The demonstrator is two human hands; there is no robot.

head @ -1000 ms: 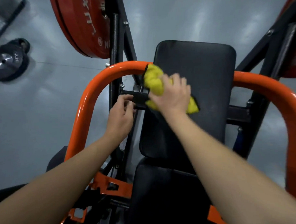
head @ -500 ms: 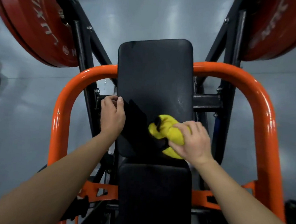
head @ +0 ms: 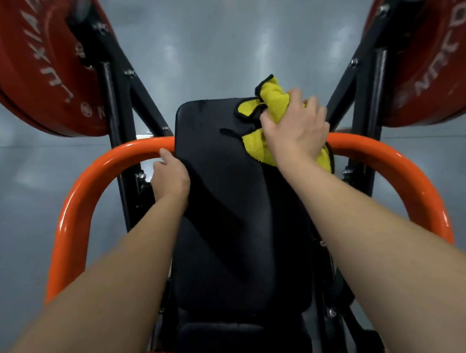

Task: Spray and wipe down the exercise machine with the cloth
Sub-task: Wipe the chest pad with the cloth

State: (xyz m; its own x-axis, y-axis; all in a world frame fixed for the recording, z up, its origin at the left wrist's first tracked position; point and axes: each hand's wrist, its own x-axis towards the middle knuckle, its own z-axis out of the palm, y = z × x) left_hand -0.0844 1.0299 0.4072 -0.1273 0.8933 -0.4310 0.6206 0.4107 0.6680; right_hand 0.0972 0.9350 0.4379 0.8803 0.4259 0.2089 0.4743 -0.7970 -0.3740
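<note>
yellow cloth (head: 271, 101), clutched by the right grip (head: 296, 131), now reaches the pad (head: 220, 192) top, nearly wiped (left grip (head: 171, 177) clasps its edge).

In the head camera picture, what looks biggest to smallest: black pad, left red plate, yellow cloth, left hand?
1. black pad
2. left red plate, though the frame cuts it off
3. yellow cloth and left hand: about alike, and the cloth is partly hidden

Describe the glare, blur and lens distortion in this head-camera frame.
Head view: wide-angle distortion splays the red plates outward. Head view: pale glare streaks the grey floor. Head view: the black pad is dark, nearly detailless. Head view: right hand and yellow cloth look slightly soft.
</note>
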